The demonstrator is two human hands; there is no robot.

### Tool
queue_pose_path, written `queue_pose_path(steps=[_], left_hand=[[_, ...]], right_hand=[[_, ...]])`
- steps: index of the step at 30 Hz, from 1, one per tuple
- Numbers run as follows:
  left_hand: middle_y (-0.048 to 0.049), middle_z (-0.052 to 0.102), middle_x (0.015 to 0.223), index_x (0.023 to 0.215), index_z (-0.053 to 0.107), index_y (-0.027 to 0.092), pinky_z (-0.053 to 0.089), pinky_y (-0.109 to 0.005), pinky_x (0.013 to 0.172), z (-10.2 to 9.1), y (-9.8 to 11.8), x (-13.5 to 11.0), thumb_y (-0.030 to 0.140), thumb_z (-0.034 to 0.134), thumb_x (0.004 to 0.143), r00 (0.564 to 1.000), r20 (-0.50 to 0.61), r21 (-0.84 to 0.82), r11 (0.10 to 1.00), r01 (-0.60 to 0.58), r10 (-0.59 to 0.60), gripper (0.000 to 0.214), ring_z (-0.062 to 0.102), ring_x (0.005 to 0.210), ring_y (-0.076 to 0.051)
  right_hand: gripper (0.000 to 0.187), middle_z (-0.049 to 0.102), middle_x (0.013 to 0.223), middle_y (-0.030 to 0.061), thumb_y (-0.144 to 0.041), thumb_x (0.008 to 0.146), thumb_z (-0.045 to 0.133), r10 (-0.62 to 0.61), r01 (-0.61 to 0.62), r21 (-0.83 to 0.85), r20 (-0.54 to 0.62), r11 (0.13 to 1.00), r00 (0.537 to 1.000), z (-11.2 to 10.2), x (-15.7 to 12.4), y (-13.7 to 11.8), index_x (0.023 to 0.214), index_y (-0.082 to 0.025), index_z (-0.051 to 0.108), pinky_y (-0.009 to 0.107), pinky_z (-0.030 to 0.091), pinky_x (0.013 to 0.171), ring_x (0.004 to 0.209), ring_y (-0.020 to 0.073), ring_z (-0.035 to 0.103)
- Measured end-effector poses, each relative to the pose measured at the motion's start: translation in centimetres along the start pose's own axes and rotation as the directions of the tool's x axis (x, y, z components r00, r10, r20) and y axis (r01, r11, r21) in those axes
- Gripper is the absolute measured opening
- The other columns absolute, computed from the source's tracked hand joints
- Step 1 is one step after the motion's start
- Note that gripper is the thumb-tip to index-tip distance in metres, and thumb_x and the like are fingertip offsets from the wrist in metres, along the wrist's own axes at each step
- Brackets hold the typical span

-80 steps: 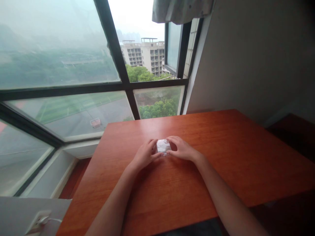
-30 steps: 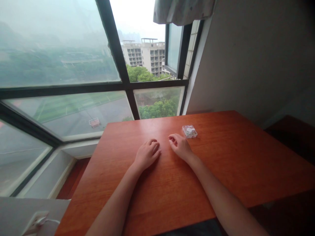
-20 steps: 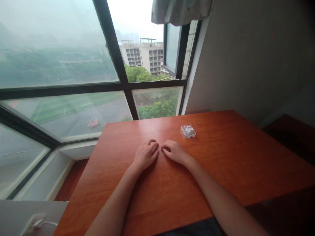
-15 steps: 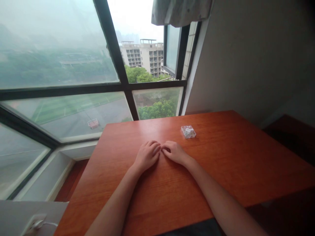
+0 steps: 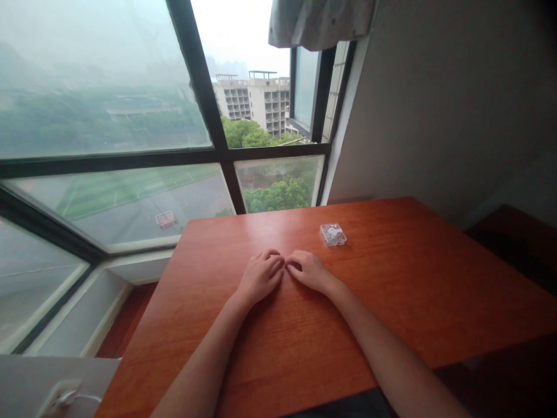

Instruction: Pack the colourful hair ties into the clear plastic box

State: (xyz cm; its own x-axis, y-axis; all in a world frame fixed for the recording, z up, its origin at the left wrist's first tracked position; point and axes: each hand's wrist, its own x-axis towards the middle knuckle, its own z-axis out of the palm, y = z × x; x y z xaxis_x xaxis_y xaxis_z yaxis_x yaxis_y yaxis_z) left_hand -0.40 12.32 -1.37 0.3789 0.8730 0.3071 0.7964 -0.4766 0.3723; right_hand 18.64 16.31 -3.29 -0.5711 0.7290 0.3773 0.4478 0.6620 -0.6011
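Observation:
Both my hands rest palm down on the red-brown wooden table (image 5: 391, 302), fingertips touching each other near its middle. My left hand (image 5: 260, 275) lies with its fingers loosely bent and holds nothing. My right hand (image 5: 307, 270) lies the same way, also with nothing in it. A small clear plastic box (image 5: 333, 234) with small pale items inside sits on the table a short way beyond and to the right of my right hand, untouched.
Large windows with dark frames (image 5: 204, 87) stand behind the table's far edge. A grey wall (image 5: 435, 104) runs along the right. A curtain hem (image 5: 322, 23) hangs above. A white wall socket with a cable (image 5: 65, 397) is at the lower left.
Both hands held the clear box between them at first. The box then lay farther back to the right, and my right hand drew back to meet my left hand.

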Motion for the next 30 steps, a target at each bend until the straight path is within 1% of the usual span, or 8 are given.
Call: queue_pose_path(steps=[30], left_hand=[[-0.0054, 0.06, 0.113, 0.095, 0.064, 0.023, 0.047, -0.035, 0.088, 0.14, -0.11, -0.02, 0.021, 0.052, 0.087, 1.0, -0.011, -0.002, 1.0, 0.0, 0.0, 0.014, 0.058, 0.099, -0.02]], right_hand=[[0.016, 0.067, 0.083, 0.0025, -0.009, 0.083, 0.058, 0.018, -0.018, 0.022, 0.005, 1.0, 1.0, -0.04, -0.06, -0.02, 0.086, -0.02, 0.069, 0.025, 0.043, 0.071, 0.076, 0.0149, 0.058]])
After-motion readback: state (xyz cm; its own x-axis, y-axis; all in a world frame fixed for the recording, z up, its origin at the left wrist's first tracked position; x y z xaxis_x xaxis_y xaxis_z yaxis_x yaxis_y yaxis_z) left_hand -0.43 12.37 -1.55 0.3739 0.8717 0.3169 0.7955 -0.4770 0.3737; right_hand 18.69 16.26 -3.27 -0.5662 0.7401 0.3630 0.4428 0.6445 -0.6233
